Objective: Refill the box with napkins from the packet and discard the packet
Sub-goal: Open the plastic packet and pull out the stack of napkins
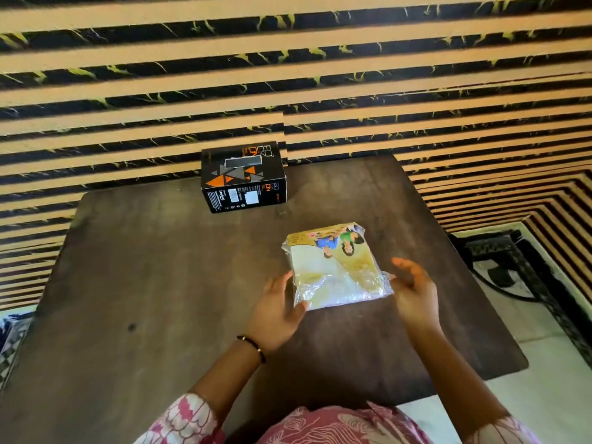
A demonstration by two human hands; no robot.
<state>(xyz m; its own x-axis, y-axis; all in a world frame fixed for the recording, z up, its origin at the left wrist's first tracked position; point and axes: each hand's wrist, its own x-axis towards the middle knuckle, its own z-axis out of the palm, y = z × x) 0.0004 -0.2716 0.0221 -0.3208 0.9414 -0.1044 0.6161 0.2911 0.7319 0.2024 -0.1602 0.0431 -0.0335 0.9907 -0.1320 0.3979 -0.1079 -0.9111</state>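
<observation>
Left hand (278,310), palm turned inward, fingers loosely curled against the near left edge of the packet (336,265), touching the crinkled clear film at its corner. Thin dark thread bracelet (253,346) with a small bead around that wrist. Right hand (413,291) just beside the packet's right edge, fingers spread and slightly bent, fingertips at or barely off the puckered plastic seam; contact there not certain. Neither hand closed tight around anything. Pink sleeves (189,418) with a white scalloped print at the bottom of the view.

Between the hands, lying flat on the bench (144,283): a squarish, pillowy packet of napkins, glossy transparent wrap over a pale cream stack, a yellow printed band with small cartoon figures along the far edge, film wrinkled and shiny near the near corners.

Bench top dark brown, matte, worn and streaked, with rounded corners. Farther back near its far edge, well apart from the packet: a rectangular cardboard box (243,177), black with orange and grey triangles, white print on its front face, a long narrow slot in its top. Behind, a wall (352,75) of horizontal tan slats alternating with black marble-like strips veined in yellow. At right, pale floor (544,395) with a dark patterned border.
</observation>
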